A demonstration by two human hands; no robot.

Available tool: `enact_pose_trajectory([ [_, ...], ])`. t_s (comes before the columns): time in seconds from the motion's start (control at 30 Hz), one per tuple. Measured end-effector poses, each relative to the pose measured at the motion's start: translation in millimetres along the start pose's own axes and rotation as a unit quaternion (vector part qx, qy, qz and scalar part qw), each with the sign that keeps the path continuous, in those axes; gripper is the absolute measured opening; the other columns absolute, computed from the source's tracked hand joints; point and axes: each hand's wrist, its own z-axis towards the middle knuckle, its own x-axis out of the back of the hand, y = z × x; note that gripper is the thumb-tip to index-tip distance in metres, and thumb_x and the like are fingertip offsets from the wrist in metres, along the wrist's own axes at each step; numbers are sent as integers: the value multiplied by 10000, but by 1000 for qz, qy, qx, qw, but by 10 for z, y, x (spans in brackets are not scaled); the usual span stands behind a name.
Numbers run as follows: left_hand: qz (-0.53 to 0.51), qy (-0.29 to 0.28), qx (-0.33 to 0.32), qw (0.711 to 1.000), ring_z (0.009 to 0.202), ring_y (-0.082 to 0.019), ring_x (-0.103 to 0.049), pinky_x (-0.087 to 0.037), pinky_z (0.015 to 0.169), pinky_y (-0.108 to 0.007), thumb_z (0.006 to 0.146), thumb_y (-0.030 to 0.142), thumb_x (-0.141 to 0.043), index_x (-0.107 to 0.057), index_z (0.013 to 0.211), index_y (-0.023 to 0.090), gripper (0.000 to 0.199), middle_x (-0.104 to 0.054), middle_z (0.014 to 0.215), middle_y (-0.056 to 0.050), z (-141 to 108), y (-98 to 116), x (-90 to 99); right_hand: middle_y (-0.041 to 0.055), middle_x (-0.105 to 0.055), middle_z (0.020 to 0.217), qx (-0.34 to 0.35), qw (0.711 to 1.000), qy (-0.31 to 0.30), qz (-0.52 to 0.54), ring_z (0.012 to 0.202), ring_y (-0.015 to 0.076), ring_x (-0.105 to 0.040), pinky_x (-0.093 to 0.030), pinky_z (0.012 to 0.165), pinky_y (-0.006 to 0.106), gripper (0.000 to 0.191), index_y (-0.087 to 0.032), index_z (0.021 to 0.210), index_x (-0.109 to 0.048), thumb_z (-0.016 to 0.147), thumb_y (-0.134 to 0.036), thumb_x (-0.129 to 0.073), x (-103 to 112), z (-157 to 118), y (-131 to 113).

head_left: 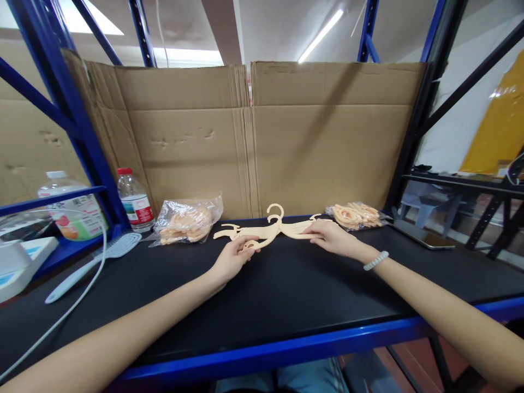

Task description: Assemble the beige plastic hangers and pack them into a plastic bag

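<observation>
A cream plastic hanger (279,228) with its hook pointing up is at the middle of the black table (286,295), toward the back. My left hand (234,258) pinches the hanger's left arm near a hole at its end. Fingers of my right hand (332,238) close on the right arm of the hanger. A clear bag of cream plastic parts (188,221) lies left of the hanger. Another such bag (355,215) is to the right, behind my right hand.
At the left are a red-capped bottle (137,204), a larger white-capped bottle (73,213), a pale hairbrush (96,262) and a white cable. A dark flat device (423,234) lies right. Cardboard (327,142) stands behind; blue posts frame the table.
</observation>
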Motion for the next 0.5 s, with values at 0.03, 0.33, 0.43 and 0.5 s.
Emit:
enact_pose_trajectory([
  [0.03, -15, 7, 11, 1000, 657, -130, -548, -435, 609, -264, 772, 301, -563, -569, 1116, 151, 375, -660, 863, -53, -1, 11, 1, 64, -652, 879, 0, 999, 3, -38, 877, 210, -563, -436, 781, 342, 144, -183, 896, -636, 798, -124, -550, 18, -1, -13],
  [0.33, -77, 16, 35, 996, 666, -120, -532, -423, 640, -261, 726, 262, -601, -582, 1060, 137, 357, -648, 844, -47, -3, 45, -3, 108, -631, 873, -83, 965, -4, -250, 781, 231, -592, -410, 650, 307, 92, -169, 883, -566, 896, -193, -479, 65, -22, -233],
  [0.43, -87, 20, 39, 995, 646, -110, -527, -425, 631, -254, 726, 256, -602, -580, 1056, 132, 353, -643, 839, -43, 1, 43, -2, 117, -612, 926, -55, 967, 5, -249, 854, 233, -584, -429, 697, 307, 96, -172, 859, -567, 895, -173, -478, 34, -17, -271],
  [0.5, -95, 24, 43, 994, 642, -106, -528, -426, 630, -251, 722, 246, -602, -580, 1049, 130, 347, -642, 839, -43, 3, 40, -1, 112, -585, 959, -44, 973, 25, -225, 825, 213, -579, -447, 693, 307, 118, -170, 853, -567, 900, -173, -458, 17, -22, -279],
])
